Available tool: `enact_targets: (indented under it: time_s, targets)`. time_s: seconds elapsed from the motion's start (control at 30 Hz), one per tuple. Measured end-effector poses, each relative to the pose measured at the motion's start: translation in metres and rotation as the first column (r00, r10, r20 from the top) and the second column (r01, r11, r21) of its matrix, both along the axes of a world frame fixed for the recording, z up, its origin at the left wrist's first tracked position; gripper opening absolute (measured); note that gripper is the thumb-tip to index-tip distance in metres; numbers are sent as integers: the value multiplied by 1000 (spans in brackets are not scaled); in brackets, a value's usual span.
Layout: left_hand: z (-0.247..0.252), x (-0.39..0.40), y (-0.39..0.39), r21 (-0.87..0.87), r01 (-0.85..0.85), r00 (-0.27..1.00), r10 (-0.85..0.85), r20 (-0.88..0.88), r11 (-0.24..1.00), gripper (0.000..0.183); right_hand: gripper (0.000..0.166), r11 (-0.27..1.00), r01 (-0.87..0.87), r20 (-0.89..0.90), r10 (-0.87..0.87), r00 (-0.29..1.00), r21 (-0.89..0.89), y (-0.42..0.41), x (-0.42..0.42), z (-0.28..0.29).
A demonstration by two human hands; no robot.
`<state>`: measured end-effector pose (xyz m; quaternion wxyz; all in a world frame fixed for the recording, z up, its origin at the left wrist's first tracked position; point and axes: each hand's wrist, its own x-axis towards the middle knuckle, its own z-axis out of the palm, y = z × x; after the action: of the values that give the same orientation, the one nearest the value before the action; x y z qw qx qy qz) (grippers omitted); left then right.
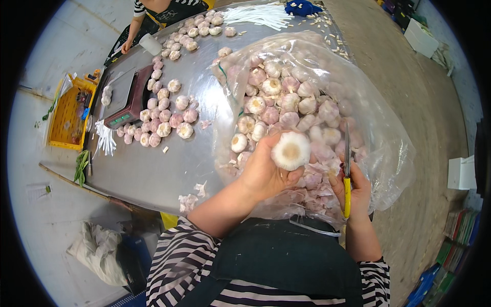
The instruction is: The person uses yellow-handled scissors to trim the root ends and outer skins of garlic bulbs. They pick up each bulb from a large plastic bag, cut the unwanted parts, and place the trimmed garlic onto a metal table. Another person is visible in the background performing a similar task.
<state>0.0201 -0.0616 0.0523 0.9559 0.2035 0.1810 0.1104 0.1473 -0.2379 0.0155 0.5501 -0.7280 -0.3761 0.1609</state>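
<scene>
My left hand (264, 169) grips a large white garlic bulb (291, 151), its pale round root end turned up towards me. In my right hand (356, 188) is a pair of scissors (347, 169) with a yellow handle, blades pointing away from me. Both hands are over an open clear plastic bag (383, 153) full of garlic bulbs (270, 86), white and pinkish purple. Loose papery skins (310, 195) lie in the bag's near part, below my hands. The bulb and the scissors are apart.
Loose garlic bulbs (165, 115) stand in rows on the metal table (161, 172), beside a digital scale (126, 99) bearing bulbs. White strips (257, 15) and a blue cloth item (303, 7) lie at the far end. Another person's hand (126, 47) is near a white cup (150, 45). A yellow crate (69, 115) is at left.
</scene>
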Motion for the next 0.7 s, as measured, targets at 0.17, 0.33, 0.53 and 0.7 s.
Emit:
enact_targets:
  time_s: [0.17,0.33,0.53,0.7]
  targets:
    - [-2,-3,17,-107,-127,989,118,-83,986,47,54,1000,11,23,-11,1000,-1,-1,1,-5]
    - [0,-6,17,16,-9,1000,9,0,1000,41,61,993,-41,-430,83,899,106,3,-5,4]
    - [11,-1,-13,365,63,998,-51,-43,929,47,58,882,-75,-536,349,769,465,46,-25,36]
    - [13,2,-17,362,97,995,-77,-70,927,47,55,881,-171,-602,431,673,440,41,-14,37]
